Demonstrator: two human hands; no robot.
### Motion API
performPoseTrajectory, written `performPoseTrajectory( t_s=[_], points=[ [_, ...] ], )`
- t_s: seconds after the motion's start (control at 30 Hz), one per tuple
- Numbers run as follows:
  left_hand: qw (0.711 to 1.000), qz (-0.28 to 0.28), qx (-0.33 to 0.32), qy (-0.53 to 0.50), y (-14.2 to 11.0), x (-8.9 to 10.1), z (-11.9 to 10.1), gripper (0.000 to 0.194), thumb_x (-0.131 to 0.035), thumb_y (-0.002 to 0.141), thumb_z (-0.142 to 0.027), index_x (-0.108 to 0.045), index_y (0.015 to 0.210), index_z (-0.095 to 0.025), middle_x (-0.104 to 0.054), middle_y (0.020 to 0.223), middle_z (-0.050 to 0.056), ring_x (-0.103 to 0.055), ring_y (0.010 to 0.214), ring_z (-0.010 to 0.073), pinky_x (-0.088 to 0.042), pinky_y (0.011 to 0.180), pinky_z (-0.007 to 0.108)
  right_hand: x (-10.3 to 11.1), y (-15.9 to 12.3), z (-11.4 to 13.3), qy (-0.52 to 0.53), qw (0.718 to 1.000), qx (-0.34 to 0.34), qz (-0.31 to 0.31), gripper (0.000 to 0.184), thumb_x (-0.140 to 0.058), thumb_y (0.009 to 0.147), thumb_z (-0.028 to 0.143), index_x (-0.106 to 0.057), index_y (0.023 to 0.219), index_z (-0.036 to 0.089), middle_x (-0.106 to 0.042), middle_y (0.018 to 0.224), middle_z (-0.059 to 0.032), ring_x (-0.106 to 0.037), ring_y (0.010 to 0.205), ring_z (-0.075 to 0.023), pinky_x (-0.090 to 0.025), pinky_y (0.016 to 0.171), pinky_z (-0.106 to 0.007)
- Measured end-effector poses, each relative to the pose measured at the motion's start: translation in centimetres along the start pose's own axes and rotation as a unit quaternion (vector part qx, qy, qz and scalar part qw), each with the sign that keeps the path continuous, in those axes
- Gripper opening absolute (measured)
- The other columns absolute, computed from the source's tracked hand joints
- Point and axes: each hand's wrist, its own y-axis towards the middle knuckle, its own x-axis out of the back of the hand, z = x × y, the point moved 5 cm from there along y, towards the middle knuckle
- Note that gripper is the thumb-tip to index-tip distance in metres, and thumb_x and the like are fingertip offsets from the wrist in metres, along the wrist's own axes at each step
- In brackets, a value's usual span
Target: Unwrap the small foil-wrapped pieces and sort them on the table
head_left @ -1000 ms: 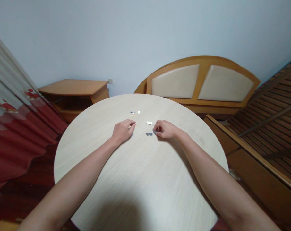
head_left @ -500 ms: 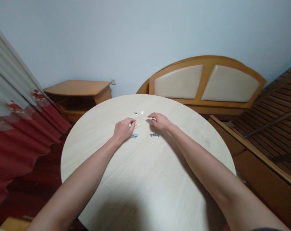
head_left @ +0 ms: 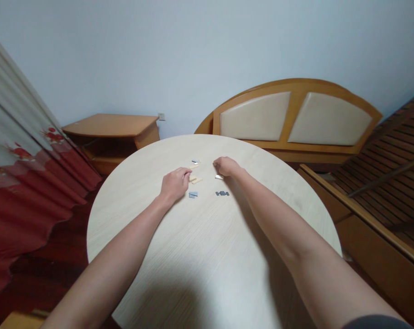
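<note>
My left hand (head_left: 175,185) rests on the table left of the small pieces, its thumb and fingertips pinched together; whatever is between them is too small to make out. Beside its fingertips lie beige toy-brick-like pieces (head_left: 196,180), and just beyond them is a thin beige strip (head_left: 194,167). Nearer to me are flat blue-grey pieces (head_left: 193,195). My right hand (head_left: 227,166) is over the table with its fingers curled down and closed, their tips mostly hidden. A white piece (head_left: 218,177) lies just below it, and dark grey pieces (head_left: 222,193) sit closer to me.
Small grey and white pieces (head_left: 195,161) lie farther back on the round pale table (head_left: 207,237). Behind stand a wooden cabinet (head_left: 112,124) and a padded headboard (head_left: 254,116). A red and white curtain (head_left: 32,183) hangs at left; wooden slats (head_left: 398,169) lean at right.
My right hand has turned and curled its fingers downward. A white piece now shows below it, and the white piece at the back of the table no longer shows. My left hand has barely moved.
</note>
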Motion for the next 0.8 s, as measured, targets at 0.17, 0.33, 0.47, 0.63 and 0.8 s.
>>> performPoseTrajectory(
  t_s=[0.17, 0.33, 0.47, 0.63, 0.8],
  points=[
    [1.0, 0.002, -0.001, 0.0, 0.0, -0.2, 0.0, 0.026, -0.051, 0.097, -0.021, -0.075, 0.107, -0.022, -0.077, 0.113, 0.006, -0.071, 0.103, 0.025, -0.055, 0.086, 0.035, 0.4, -4.9, -3.9, -0.027, 0.997, -0.035, -0.057, 0.019, -0.061, 0.083, 0.013, -0.078, 0.091, 0.017, -0.073, 0.105, -0.0149, -0.067, 0.088, -0.0243, -0.047, 0.073, -0.03],
    [1.0, -0.001, -0.017, -0.003, -0.3, -0.4, -0.6, 0.025, -0.052, 0.097, -0.023, -0.075, 0.106, -0.022, -0.078, 0.111, 0.007, -0.072, 0.102, 0.0245, -0.055, 0.086, 0.034, 0.4, -8.8, -5.3, 0.01, 0.987, -0.105, -0.125, 0.012, -0.063, 0.084, 0.015, -0.072, 0.091, 0.019, -0.071, 0.101, -0.0127, -0.064, 0.085, -0.0231, -0.045, 0.069, -0.03],
    [0.999, 0.021, -0.042, -0.001, -0.6, -0.9, -1.5, 0.024, -0.052, 0.098, -0.025, -0.075, 0.106, -0.022, -0.078, 0.111, 0.006, -0.072, 0.1, 0.0224, -0.055, 0.084, 0.032, 1.3, -10.3, -2.5, 0.097, 0.969, -0.087, -0.21, 0.015, -0.054, 0.093, 0.021, -0.066, 0.102, 0.019, -0.07, 0.093, -0.009, -0.061, 0.081, -0.0223, -0.043, 0.071, -0.031],
    [0.995, 0.058, -0.082, -0.002, -1.0, -1.8, -2.7, 0.025, -0.059, 0.097, -0.033, -0.072, 0.115, -0.022, -0.078, 0.104, 0.004, -0.072, 0.095, 0.0216, -0.053, 0.081, 0.031, 1.9, -11.2, 4.5, 0.165, 0.949, 0.135, -0.232, 0.019, -0.05, 0.096, 0.02, -0.067, 0.103, 0.018, -0.072, 0.099, -0.0106, -0.062, 0.091, -0.0231, -0.046, 0.083, -0.034],
    [0.99, 0.087, -0.109, -0.008, -1.1, -2.4, -3.4, 0.023, -0.058, 0.098, -0.036, -0.074, 0.108, -0.023, -0.077, 0.101, 0.004, -0.072, 0.093, 0.0199, -0.052, 0.078, 0.029, 1.2, -11.7, 7.2, 0.191, 0.933, 0.221, -0.212, 0.021, -0.052, 0.096, 0.019, -0.07, 0.107, 0.02, -0.073, 0.098, -0.0093, -0.063, 0.092, -0.0225, -0.046, 0.084, -0.035]
  ],
)
